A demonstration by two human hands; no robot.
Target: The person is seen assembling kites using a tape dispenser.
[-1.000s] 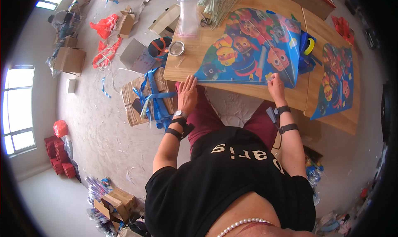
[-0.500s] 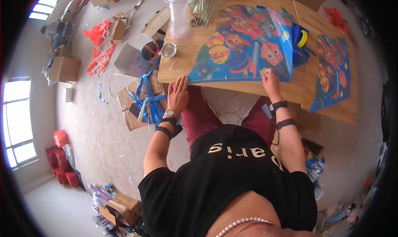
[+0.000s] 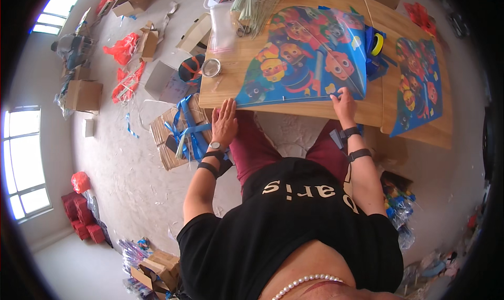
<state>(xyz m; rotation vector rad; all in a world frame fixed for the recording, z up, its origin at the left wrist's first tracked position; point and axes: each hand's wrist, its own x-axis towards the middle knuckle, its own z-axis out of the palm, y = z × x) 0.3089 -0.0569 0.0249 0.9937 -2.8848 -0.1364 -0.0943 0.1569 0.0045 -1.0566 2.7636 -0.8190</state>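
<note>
On the wooden table (image 3: 378,108) lies a colourful kite sheet (image 3: 299,69) printed with cartoon figures on blue, with thin rods across it and along its near edge. My left hand (image 3: 226,124) rests flat, fingers stretched, at the table's front edge beside the sheet's left corner. At the near edge, towards the right corner, my right hand (image 3: 345,108) has its fingers curled in with the thumb close to the index finger. Whatever is between those fingertips is too small to make out.
A second kite sheet (image 3: 420,85) lies at the right. Around the main sheet are a round tin (image 3: 211,67), a bundle of pale rods (image 3: 254,6), clear plastic bags (image 3: 223,29) and a blue tape dispenser (image 3: 375,53). Strapped flattened cardboard (image 3: 160,137) stands left of my legs.
The view has shifted slightly. My right fingers have shifted a little along the sheet's near edge, with the index finger bent higher. My left hand stays flat at the corner.
</note>
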